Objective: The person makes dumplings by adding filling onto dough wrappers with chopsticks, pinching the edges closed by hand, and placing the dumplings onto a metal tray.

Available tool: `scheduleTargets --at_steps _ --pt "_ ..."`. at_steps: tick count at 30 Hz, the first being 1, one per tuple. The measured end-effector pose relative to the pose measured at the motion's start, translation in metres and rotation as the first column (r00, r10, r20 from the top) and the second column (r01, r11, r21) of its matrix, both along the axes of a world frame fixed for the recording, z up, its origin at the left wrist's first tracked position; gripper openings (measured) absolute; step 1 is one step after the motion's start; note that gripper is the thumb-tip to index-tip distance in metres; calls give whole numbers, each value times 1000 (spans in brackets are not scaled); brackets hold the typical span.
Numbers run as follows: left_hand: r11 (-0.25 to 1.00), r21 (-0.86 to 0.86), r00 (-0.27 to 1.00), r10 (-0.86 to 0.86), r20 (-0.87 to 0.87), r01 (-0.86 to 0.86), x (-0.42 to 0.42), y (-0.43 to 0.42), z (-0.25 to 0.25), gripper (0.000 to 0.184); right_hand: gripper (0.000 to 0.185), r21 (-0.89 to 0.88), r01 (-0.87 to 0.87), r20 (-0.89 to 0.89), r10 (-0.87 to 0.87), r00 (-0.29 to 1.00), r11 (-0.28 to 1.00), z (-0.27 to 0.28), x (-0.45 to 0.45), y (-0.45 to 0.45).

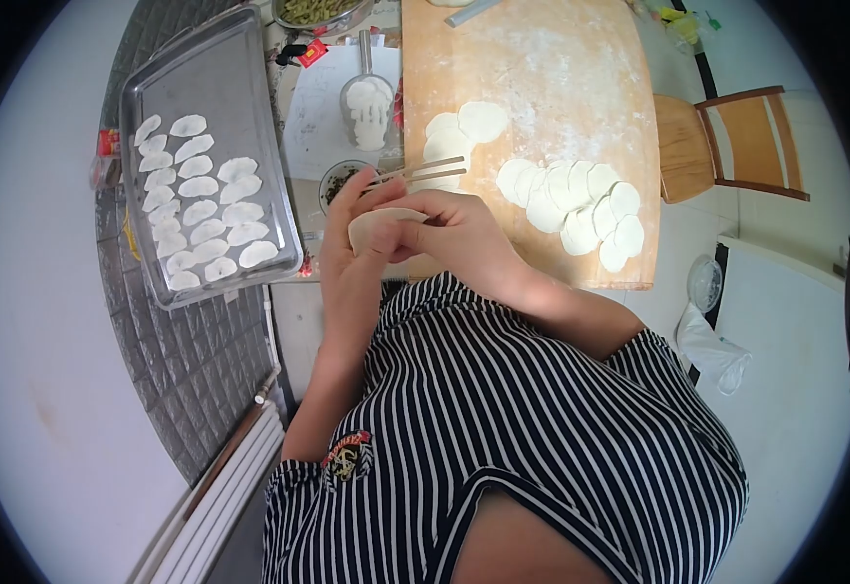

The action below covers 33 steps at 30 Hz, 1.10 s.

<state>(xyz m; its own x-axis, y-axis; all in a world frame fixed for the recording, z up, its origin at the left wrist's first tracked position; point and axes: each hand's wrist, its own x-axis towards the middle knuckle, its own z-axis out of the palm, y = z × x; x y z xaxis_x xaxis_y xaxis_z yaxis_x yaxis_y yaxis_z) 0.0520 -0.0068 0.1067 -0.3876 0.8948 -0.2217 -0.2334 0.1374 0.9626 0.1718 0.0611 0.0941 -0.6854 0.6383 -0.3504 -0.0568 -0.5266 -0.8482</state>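
A folded dumpling wrapper (pixel 371 229) is pinched between my two hands near the table's front edge. My left hand (pixel 347 263) cradles it from the left, its thumb pressed on the dough. From the right, my right hand (pixel 469 238) closes its fingers on the wrapper's edge; whether filling is inside is hidden. Just beyond my fingers is a bowl of dark filling (pixel 337 180), partly covered by my left hand. Chopsticks (pixel 439 175) reach from the bowl side over the board's edge. Round wrappers (pixel 566 200) lie overlapping on the wooden board (pixel 561 68), with several more (pixel 454 136) nearer the bowl.
At left a metal tray (pixel 216 63) holds rows of shaped dumplings (pixel 198 185). Behind the bowl lies a scoop with white flour (pixel 368 107). A bowl of greenish food (pixel 318 10) stands at the back. To the right is a wooden chair (pixel 746 141).
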Motion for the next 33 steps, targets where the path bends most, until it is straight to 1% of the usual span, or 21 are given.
scheduleTargets --at_steps 1,3,4,6,7,9,10,12,13,15,16,18,22,24,25,27,28,30,31,33 --pt "1000 6 1000 -2 3 2 -2 -1 0 32 28 6 2 3 -2 1000 1000 -1 0 -1" --pt "990 -104 996 -93 -3 92 -12 -3 0 31 23 14 125 -7 -125 992 992 -5 0 -4" --pt "990 -98 995 -101 -2 100 -16 -3 -1 31 23 20 133 -7 -133 991 991 -6 0 -6" --pt "983 -47 983 -176 60 179 -24 -3 -6 36 23 79 130 41 -133 990 988 -6 -1 -9" --pt "980 -42 980 -191 62 194 -28 -3 -10 36 23 84 145 44 -149 988 986 -5 -2 -10" --pt "976 -27 973 -211 89 214 -36 0 -17 34 23 32 178 31 -179 983 984 -3 -5 -11" --pt "973 -20 969 -227 94 229 -40 2 -18 34 23 40 193 37 -194 980 980 -5 -7 -12" --pt "968 -56 969 -244 26 245 -47 6 -20 29 24 0 248 37 -248 968 969 -12 -11 -16" --pt "964 -52 965 -260 35 262 -50 8 -20 29 24 4 265 46 -264 963 964 -13 -13 -18" --pt "959 -74 961 -276 -2 275 -56 13 -21 25 23 -9 323 71 -321 944 946 -13 -20 -21" --pt "955 -66 957 -291 3 290 -60 16 -20 25 23 -1 337 76 -336 939 941 -12 -23 -21" --pt "944 -59 945 -320 69 324 -69 20 -18 23 23 13 363 103 -363 926 932 -10 -31 -23" --pt "941 -76 943 -327 62 331 -99 25 -24 22 24 16 358 161 -356 921 934 -4 -53 -25" --pt "933 -98 932 -329 150 345 -115 26 -24 26 23 67 409 171 -414 894 910 -2 -67 -26" --pt "935 -102 933 -322 159 340 -123 28 -25 26 23 63 403 180 -407 895 913 -2 -73 -23" --pt "931 -112 917 -311 248 346 -139 27 -25 26 22 69 400 199 -405 892 914 -4 -82 -20" --pt "933 -111 918 -305 255 341 -144 25 -25 26 22 70 394 205 -400 893 916 -5 -88 -20" --pt "933 -30 899 -337 280 359 -153 21 -27 29 21 64 374 211 -379 901 925 -8 -99 -21" --pt "935 -28 900 -331 284 353 -160 20 -31 29 21 55 366 226 -369 902 929 -6 -107 -21" --pt "912 -114 904 -361 228 393 -173 16 -43 31 20 35 371 217 -369 904 928 -5 -120 -23"
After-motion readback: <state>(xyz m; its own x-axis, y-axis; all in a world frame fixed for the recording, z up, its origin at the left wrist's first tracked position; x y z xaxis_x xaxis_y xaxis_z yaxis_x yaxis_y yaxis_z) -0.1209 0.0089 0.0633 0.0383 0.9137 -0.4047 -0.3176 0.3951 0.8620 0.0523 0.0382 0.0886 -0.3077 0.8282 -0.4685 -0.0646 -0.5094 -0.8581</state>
